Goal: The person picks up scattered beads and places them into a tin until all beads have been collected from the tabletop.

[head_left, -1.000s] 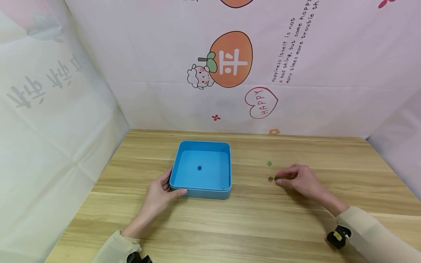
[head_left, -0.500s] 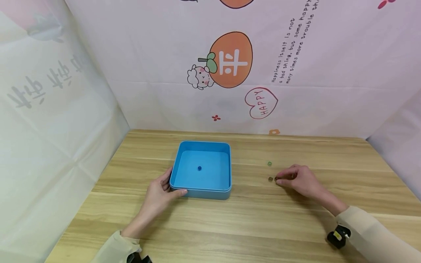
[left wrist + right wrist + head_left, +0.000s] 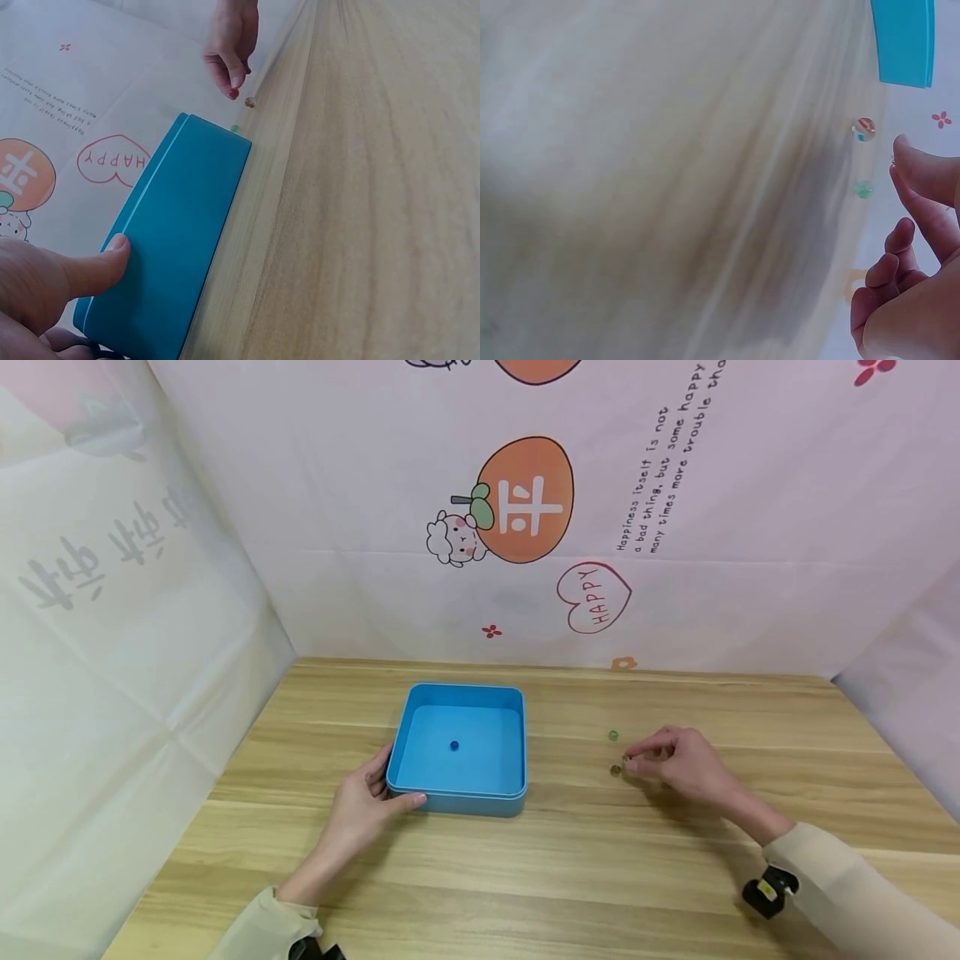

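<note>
A blue square open box (image 3: 457, 806) stands on the wooden table, and my left hand (image 3: 362, 810) grips its front left corner, thumb on the front wall. Inside the box lies one dark blue marble (image 3: 454, 746). To the right of the box, my right hand (image 3: 686, 766) pinches a small marble (image 3: 234, 94) between thumb and index finger; it looks reddish in the left wrist view and is mostly hidden by the fingertips. Just left of those fingertips rests a clear marble with coloured streaks (image 3: 865, 129). A green marble (image 3: 613, 736) lies a little farther back.
The wooden table (image 3: 480, 885) ends at the back against a white printed cloth (image 3: 360, 602). Another cloth wall (image 3: 135, 693) rises on the left side, and one more on the right.
My right hand has risen slightly off the table with the pinched marble. The left hand and the box stay in place; the head view has shifted a little.
</note>
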{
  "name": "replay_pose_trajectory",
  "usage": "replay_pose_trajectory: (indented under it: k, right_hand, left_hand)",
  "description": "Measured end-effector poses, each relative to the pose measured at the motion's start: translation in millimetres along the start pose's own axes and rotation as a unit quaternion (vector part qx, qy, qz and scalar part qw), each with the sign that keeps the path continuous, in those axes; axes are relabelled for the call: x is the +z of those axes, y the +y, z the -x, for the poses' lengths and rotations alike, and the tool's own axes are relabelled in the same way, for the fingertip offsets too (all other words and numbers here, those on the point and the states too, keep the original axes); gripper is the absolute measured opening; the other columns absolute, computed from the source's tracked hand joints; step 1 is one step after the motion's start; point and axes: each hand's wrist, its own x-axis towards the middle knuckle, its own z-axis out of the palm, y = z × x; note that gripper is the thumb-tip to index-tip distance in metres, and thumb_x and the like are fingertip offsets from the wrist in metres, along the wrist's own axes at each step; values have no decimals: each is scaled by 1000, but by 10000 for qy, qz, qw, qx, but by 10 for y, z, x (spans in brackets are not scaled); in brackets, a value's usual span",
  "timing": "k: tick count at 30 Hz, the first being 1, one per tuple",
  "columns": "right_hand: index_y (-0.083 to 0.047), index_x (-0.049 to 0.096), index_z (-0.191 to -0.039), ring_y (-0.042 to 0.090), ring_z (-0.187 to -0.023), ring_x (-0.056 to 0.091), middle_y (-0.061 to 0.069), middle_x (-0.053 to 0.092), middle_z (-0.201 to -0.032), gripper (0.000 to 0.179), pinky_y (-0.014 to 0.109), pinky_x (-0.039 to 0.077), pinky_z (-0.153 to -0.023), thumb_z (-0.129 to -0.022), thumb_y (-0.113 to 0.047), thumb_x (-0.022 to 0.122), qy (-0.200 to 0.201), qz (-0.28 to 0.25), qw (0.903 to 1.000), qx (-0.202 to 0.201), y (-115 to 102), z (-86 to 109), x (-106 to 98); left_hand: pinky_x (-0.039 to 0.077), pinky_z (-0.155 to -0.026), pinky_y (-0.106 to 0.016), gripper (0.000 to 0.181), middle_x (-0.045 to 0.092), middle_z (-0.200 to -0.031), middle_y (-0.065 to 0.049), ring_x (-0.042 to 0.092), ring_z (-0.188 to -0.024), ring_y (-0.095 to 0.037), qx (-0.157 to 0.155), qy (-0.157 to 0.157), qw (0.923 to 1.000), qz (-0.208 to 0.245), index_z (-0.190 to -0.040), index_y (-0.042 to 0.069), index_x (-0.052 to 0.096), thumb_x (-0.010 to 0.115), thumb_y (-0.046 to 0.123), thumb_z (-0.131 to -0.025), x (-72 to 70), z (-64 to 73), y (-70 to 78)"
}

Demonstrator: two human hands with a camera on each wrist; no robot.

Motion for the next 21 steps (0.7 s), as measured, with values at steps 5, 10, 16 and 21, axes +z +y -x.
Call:
replay_pose_trajectory:
  k: [5,10,16,21]
  right_hand:
    - [-6,84,-107,20,-74,48,4,67,-92,19,30,39,-61,-92,-18,85,107,87,9998,-116,-79,-43,-20]
    - [-8,85,-105,20,-72,46,3,68,-92,18,30,38,-60,-91,-20,86,175,172,9994,-233,-170,-99,-32]
    - [-9,85,-104,22,-77,48,4,68,-93,16,31,36,-61,-92,-18,85,180,221,9989,-383,-288,-175,-41]
    - [-12,85,-104,21,-80,50,2,72,-97,16,32,40,-65,-91,-21,86,125,187,9988,-438,-400,-251,-34]
  left_hand:
    - [44,-111,-47,95,35,-163,-27,44,-144,-38,15,2,10000,-7,-160,-8,33,89,11,-87,-1,4,-4]
    - [44,-111,-48,95,35,-163,-27,44,-144,-38,8,2,10000,-39,-161,-8,32,89,12,-87,-6,13,0]
    - [44,-111,-48,95,35,-163,-27,43,-144,-39,-2,-8,10000,-60,-161,-8,32,89,12,-88,-10,19,9]
    - [45,-111,-47,95,36,-163,-27,44,-144,-39,-13,-5,10000,-37,-161,-7,33,89,12,-88,-7,15,6]
